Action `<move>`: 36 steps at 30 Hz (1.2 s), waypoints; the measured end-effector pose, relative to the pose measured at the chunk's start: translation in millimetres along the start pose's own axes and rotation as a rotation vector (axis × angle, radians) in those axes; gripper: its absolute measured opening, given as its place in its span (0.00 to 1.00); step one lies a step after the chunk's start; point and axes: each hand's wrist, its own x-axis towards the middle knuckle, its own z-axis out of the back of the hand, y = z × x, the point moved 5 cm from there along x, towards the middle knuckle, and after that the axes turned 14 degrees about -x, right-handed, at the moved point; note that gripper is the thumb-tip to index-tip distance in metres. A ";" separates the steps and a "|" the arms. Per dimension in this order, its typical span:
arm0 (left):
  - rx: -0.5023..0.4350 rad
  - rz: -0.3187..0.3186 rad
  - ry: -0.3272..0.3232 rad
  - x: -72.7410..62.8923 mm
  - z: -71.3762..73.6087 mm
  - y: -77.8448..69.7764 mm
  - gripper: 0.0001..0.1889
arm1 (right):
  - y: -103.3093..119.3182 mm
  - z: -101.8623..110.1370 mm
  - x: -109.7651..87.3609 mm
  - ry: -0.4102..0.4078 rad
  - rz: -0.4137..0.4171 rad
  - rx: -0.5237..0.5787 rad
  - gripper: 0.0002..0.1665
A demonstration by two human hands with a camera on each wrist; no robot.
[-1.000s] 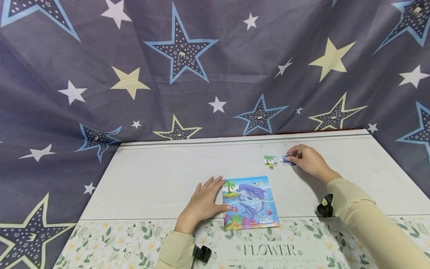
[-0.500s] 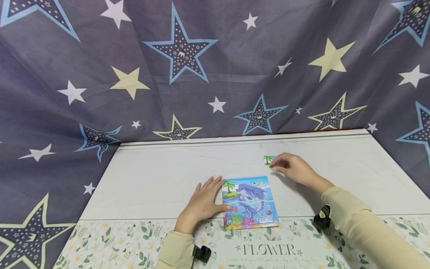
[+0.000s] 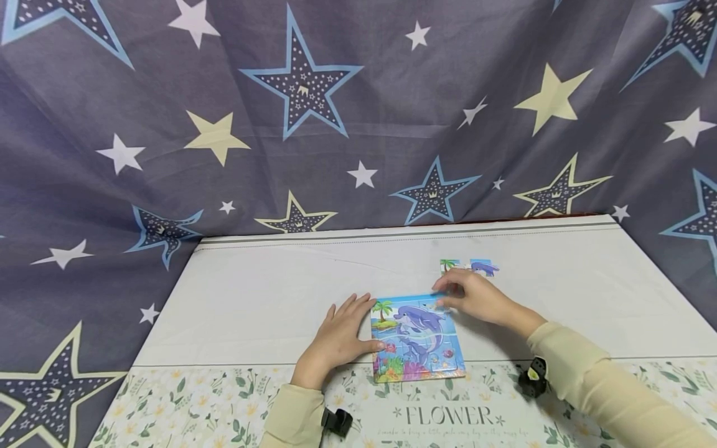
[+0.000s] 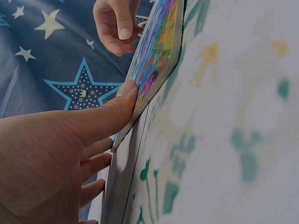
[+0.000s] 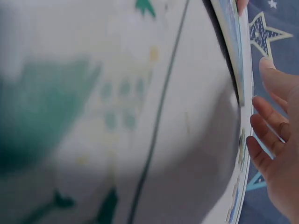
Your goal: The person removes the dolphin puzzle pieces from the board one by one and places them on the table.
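A square dolphin jigsaw puzzle [image 3: 417,342] in its tray lies in the middle of the table. My left hand [image 3: 338,339] rests along its left side, fingers spread and fairly straight, the thumb lying on the edge. In the left wrist view that thumb [image 4: 110,109] presses on the puzzle's border. Over the puzzle's far right corner is my right hand [image 3: 476,295], thumb and forefinger apart. The right wrist view shows no piece in its loosely bent fingers [image 5: 268,126]. Behind it lie a palm-tree piece [image 3: 449,264], partly hidden by the hand, and a purple dolphin piece [image 3: 483,268].
White cloth covers the far part of the table [image 3: 269,292], and a flower-printed strip with the word FLOWER [image 3: 448,415] runs along the near part. A dark curtain with stars [image 3: 358,124] hangs right behind the table's back edge.
My right hand has left the dolphin piece, passed over the palm-tree piece and come toward me and left to the puzzle's corner. Both pieces stay in place. The left hand has not moved.
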 end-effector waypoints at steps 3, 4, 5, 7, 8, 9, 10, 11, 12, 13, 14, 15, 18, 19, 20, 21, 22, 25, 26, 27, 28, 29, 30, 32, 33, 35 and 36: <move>0.001 0.000 0.001 -0.2 0.1 0.0 0.46 | 8.6 -3.0 -0.5 0.022 0.025 -0.001 0.17; 0.001 0.001 0.002 -0.2 0.2 0.0 0.46 | 11.2 -4.0 -0.7 0.030 0.032 -0.013 0.18; 0.001 0.000 0.002 -0.2 0.2 0.1 0.46 | 13.7 -4.9 -1.1 0.038 0.038 -0.030 0.18; 0.005 0.000 0.003 -0.2 0.2 0.1 0.46 | 17.4 -6.7 -1.7 0.048 0.049 -0.071 0.20; 0.006 0.000 0.002 -0.1 0.2 0.1 0.45 | 18.5 -7.8 -2.1 0.054 0.046 -0.092 0.21; 0.006 0.000 0.002 -0.1 0.2 0.1 0.45 | 19.3 -8.9 -2.4 0.059 0.041 -0.110 0.22; 0.006 0.000 0.001 -0.1 0.2 0.0 0.45 | 19.8 -9.6 -2.9 0.062 0.037 -0.123 0.23; 0.008 -0.001 0.001 0.0 0.1 0.0 0.45 | 20.4 -10.2 -3.3 0.065 0.034 -0.137 0.24; 0.008 0.000 0.000 0.0 0.1 -0.1 0.46 | 20.5 -10.9 -3.7 0.068 0.027 -0.149 0.25; 0.008 0.000 -0.001 0.0 0.1 -0.2 0.45 | 20.6 -11.5 -4.3 0.072 0.017 -0.159 0.26; 0.006 -0.001 -0.001 0.0 0.2 -0.3 0.45 | 21.0 -11.8 -4.7 0.078 0.009 -0.168 0.27; 0.005 -0.001 -0.001 0.0 0.2 -0.4 0.45 | 21.7 -11.8 -5.2 0.081 0.005 -0.174 0.28; 0.005 -0.001 -0.001 0.2 0.3 -0.5 0.45 | 23.7 -11.4 -5.9 0.088 0.000 -0.196 0.29; 0.005 -0.001 -0.001 0.3 0.3 -0.7 0.45 | 24.5 -11.1 -6.0 0.089 -0.002 -0.200 0.29; 0.006 -0.001 0.000 0.3 0.3 -0.7 0.45 | 25.3 -10.8 -5.9 0.091 -0.002 -0.205 0.29; 0.008 -0.001 -0.001 0.3 0.3 -0.7 0.46 | 25.9 -10.8 -5.9 0.093 -0.006 -0.209 0.29; 0.008 -0.001 0.000 0.3 0.2 -0.8 0.46 | 26.5 -10.9 -5.8 0.097 -0.011 -0.213 0.29; 0.006 -0.003 0.001 0.2 0.2 -0.8 0.46 | 28.3 -11.4 -5.0 0.106 -0.024 -0.214 0.29; 0.005 -0.003 0.001 0.1 0.2 -0.8 0.46 | 28.8 -11.6 -4.5 0.110 -0.028 -0.213 0.30; 0.004 -0.002 0.001 0.1 0.2 -0.7 0.46 | 29.1 -12.1 -3.9 0.113 -0.033 -0.213 0.30; 0.003 -0.002 0.001 0.1 0.2 -0.6 0.46 | 29.5 -12.2 -3.3 0.115 -0.037 -0.211 0.30; 0.003 -0.003 0.001 0.3 0.1 -0.4 0.46 | 29.6 -12.6 -2.7 0.117 -0.040 -0.210 0.30; 0.002 -0.003 0.002 0.3 0.0 -0.2 0.46 | 29.6 -12.9 -2.2 0.118 -0.042 -0.210 0.30; 0.002 -0.002 0.004 0.6 -0.1 0.1 0.46 | 29.1 -13.8 -1.7 0.120 -0.052 -0.208 0.30; 0.001 0.000 0.006 0.8 -0.3 0.3 0.46 | 28.5 -14.6 -1.7 0.120 -0.060 -0.203 0.30; -0.003 0.005 0.009 0.9 -0.5 0.3 0.45 | 28.0 -15.5 -2.3 0.118 -0.069 -0.193 0.30; -0.006 0.009 0.010 1.0 -0.5 0.3 0.45 | 27.8 -15.8 -2.8 0.114 -0.071 -0.189 0.30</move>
